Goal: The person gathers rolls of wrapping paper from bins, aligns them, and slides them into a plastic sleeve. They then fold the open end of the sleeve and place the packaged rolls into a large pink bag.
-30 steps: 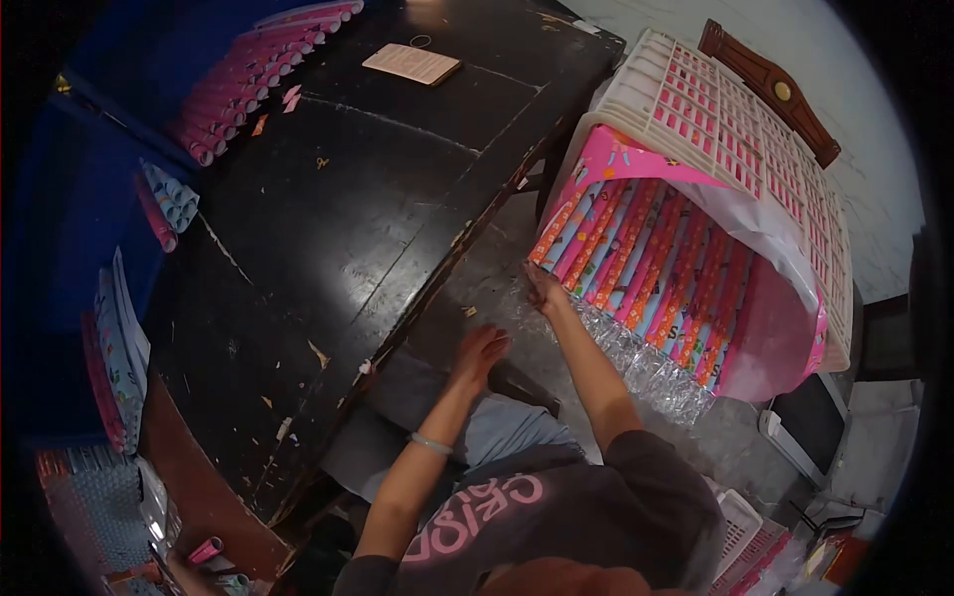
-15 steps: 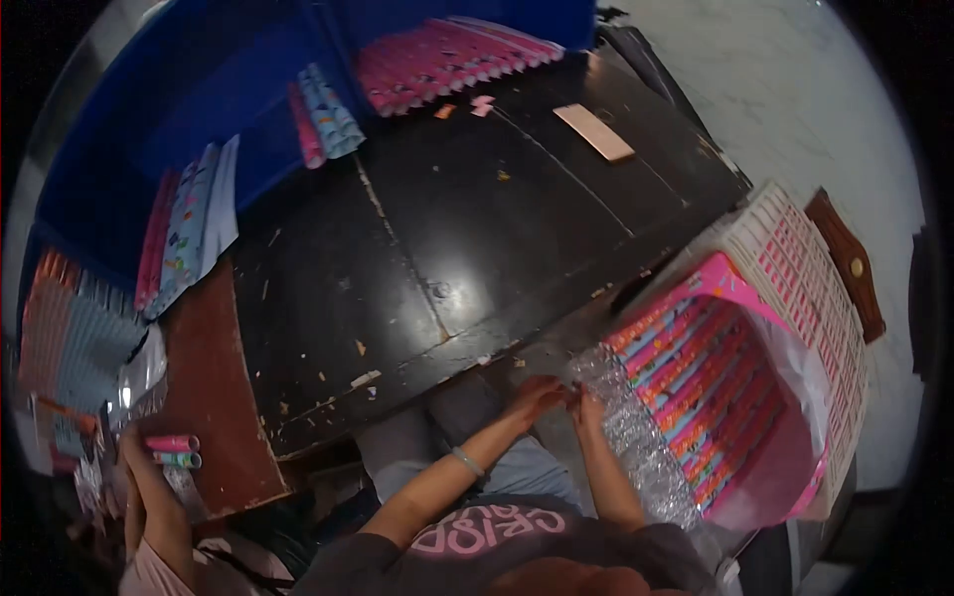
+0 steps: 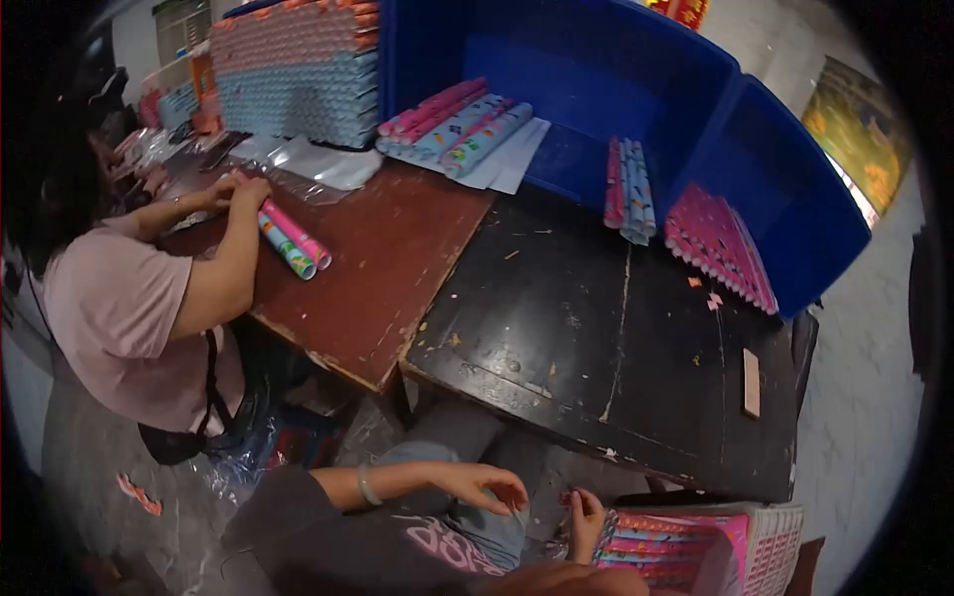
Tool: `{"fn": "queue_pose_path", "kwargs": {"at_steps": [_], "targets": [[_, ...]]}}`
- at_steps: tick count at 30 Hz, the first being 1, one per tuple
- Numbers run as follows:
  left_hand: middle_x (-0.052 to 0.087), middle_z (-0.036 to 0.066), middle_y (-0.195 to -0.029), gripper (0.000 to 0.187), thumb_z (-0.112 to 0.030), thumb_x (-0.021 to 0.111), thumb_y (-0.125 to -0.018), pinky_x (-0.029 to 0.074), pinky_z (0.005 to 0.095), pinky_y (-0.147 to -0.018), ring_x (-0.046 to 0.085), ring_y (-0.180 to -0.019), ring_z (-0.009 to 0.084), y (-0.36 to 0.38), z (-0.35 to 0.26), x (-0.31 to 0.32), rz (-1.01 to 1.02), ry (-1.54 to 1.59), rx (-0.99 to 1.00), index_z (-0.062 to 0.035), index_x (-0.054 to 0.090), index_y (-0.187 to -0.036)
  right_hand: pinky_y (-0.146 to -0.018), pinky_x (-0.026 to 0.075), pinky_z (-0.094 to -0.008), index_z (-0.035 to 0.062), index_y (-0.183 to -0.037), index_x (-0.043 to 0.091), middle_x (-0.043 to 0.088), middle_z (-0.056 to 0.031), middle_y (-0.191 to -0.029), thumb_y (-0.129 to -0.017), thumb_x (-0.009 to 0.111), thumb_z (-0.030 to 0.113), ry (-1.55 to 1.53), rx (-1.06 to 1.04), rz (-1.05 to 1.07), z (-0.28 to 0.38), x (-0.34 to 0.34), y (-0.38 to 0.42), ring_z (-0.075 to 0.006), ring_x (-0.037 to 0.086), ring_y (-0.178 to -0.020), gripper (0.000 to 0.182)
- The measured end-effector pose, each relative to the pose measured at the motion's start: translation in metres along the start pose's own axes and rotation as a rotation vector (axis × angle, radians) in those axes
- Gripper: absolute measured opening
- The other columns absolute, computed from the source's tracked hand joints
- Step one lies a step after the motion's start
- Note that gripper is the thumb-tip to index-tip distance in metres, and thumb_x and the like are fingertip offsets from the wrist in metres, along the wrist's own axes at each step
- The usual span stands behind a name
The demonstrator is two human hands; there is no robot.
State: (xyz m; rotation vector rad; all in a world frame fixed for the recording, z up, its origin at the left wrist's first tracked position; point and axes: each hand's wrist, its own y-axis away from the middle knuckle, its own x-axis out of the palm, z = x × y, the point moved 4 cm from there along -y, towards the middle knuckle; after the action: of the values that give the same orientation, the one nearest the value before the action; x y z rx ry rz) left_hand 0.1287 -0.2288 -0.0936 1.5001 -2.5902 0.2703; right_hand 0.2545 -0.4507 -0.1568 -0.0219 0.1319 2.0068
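My left hand (image 3: 483,487), with a pale bracelet on its wrist, is over my lap below the black table's front edge. Its fingers are loosely curled and apart, with nothing visible in them. To its right, my right hand (image 3: 586,515) has thumb and fingertips pinched together; anything between them is too small to make out. The hands do not touch. Close beside my right hand, a white basket (image 3: 778,544) holds pink, blue and orange patterned rolls (image 3: 651,546) in a pink-edged wrapping.
Blue bins (image 3: 586,74) with patterned rolls line the back of the black table (image 3: 517,298). A flat tan piece (image 3: 751,382) lies at its right. At the left, a co-worker (image 3: 129,308) handles rolls (image 3: 290,241) at the red-brown table (image 3: 383,248).
The view has swung left, bringing the co-worker and stacked rolls into fuller sight and the basket lower. My hands, close together before, are now farther apart.
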Motion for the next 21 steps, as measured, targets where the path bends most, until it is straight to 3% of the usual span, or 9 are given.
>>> {"fn": "queue_pose_path", "kwargs": {"at_steps": [3, 5, 9, 11, 12, 15, 16, 18, 21], "targets": [[0.059, 0.009, -0.116, 0.039, -0.016, 0.063, -0.089, 0.043, 0.0325, -0.094, 0.055, -0.109, 0.0179, 0.051, -0.081, -0.017, -0.105, -0.291, 0.183, -0.0032, 0.051, -0.124, -0.072, 0.052, -0.0294, -0.0052, -0.100, 0.066, 0.068, -0.0114, -0.087, -0.088, 0.064, 0.010, -0.059, -0.063, 0.190, 0.090, 0.029, -0.016, -0.0162, 0.065, -0.079, 0.019], [0.061, 0.010, -0.115, 0.036, -0.012, 0.064, -0.088, 0.044, 0.0323, -0.094, 0.056, -0.109, 0.0186, 0.085, -0.116, -0.029, -0.251, -0.334, 0.335, -0.0027, 0.054, -0.121, -0.071, 0.052, -0.0299, -0.0053, -0.096, 0.067, 0.068, -0.0131, -0.089, -0.087, 0.064, 0.009, 0.083, -0.243, 0.429, 0.140, 0.054, -0.020, -0.0178, 0.065, -0.078, 0.017], [0.064, 0.009, -0.107, 0.028, -0.009, 0.062, -0.088, 0.047, 0.0322, -0.088, 0.060, -0.102, 0.0188, 0.140, -0.157, -0.054, -0.748, -0.529, 0.434, -0.0018, 0.058, -0.115, -0.059, 0.048, -0.0299, -0.0041, -0.089, 0.071, 0.068, -0.0152, -0.074, -0.081, 0.069, 0.010, 0.060, -0.450, 0.844, 0.232, 0.115, -0.023, -0.0210, 0.064, -0.066, 0.017], [0.065, 0.009, -0.102, 0.026, -0.010, 0.065, -0.086, 0.048, 0.0328, -0.082, 0.062, -0.098, 0.0215, 0.155, -0.170, -0.061, -0.974, -0.880, 0.414, -0.0032, 0.060, -0.111, -0.058, 0.048, -0.0302, -0.0032, -0.089, 0.071, 0.068, -0.0136, -0.073, -0.080, 0.068, 0.008, 0.081, -0.542, 0.979, 0.254, 0.145, -0.034, -0.0199, 0.064, -0.064, 0.015], [0.065, 0.010, -0.099, 0.024, -0.011, 0.068, -0.082, 0.048, 0.0341, -0.080, 0.062, -0.094, 0.0244, 0.162, -0.169, -0.067, -1.043, -0.934, 0.382, -0.0042, 0.062, -0.105, -0.061, 0.048, -0.0294, -0.0024, -0.090, 0.071, 0.068, -0.0119, -0.074, -0.080, 0.067, 0.007, 0.164, -0.435, 0.958, 0.267, 0.158, -0.036, -0.0190, 0.064, -0.067, 0.015], [0.065, 0.010, -0.099, 0.022, -0.011, 0.068, -0.081, 0.048, 0.0351, -0.080, 0.061, -0.095, 0.0254, 0.175, -0.166, -0.086, -1.157, -1.021, 0.573, -0.0040, 0.063, -0.101, -0.068, 0.049, -0.0291, -0.0010, -0.097, 0.069, 0.068, -0.0114, -0.084, -0.081, 0.066, 0.009, 0.316, -0.662, 0.873, 0.289, 0.223, -0.056, -0.0185, 0.064, -0.076, 0.020], [0.064, 0.011, -0.101, 0.022, -0.010, 0.068, -0.080, 0.048, 0.0360, -0.082, 0.060, -0.097, 0.0272, 0.179, -0.169, -0.088, -1.203, -1.043, 0.529, -0.0038, 0.063, -0.101, -0.070, 0.049, -0.0294, -0.0005, -0.101, 0.067, 0.067, -0.0121, -0.089, -0.081, 0.067, 0.011, 0.377, -0.759, 0.855, 0.293, 0.249, -0.065, -0.0195, 0.064, -0.079, 0.022], [0.064, 0.011, -0.101, 0.022, -0.010, 0.068, -0.080, 0.047, 0.0363, -0.083, 0.060, -0.098, 0.0275, 0.187, -0.169, -0.099, -1.286, -1.111, 0.536, -0.0036, 0.063, -0.101, -0.080, 0.048, -0.0338, 0.0011, -0.109, 0.060, 0.062, -0.0150, -0.107, -0.083, 0.067, 0.015, 0.524, -0.993, 0.862, 0.305, 0.302, -0.071, -0.0265, 0.062, -0.093, 0.031], [0.063, 0.013, -0.105, 0.020, -0.007, 0.068, -0.081, 0.047, 0.0377, -0.087, 0.059, -0.103, 0.0278, 0.196, -0.161, -0.114, -1.411, -1.110, 0.539, -0.0015, 0.064, -0.099, -0.094, 0.041, -0.0394, 0.0005, -0.120, 0.048, 0.050, -0.0209, -0.124, -0.082, 0.069, 0.019, 0.515, -1.068, 0.899, 0.294, 0.380, -0.091, -0.0359, 0.050, -0.115, 0.047]]}}
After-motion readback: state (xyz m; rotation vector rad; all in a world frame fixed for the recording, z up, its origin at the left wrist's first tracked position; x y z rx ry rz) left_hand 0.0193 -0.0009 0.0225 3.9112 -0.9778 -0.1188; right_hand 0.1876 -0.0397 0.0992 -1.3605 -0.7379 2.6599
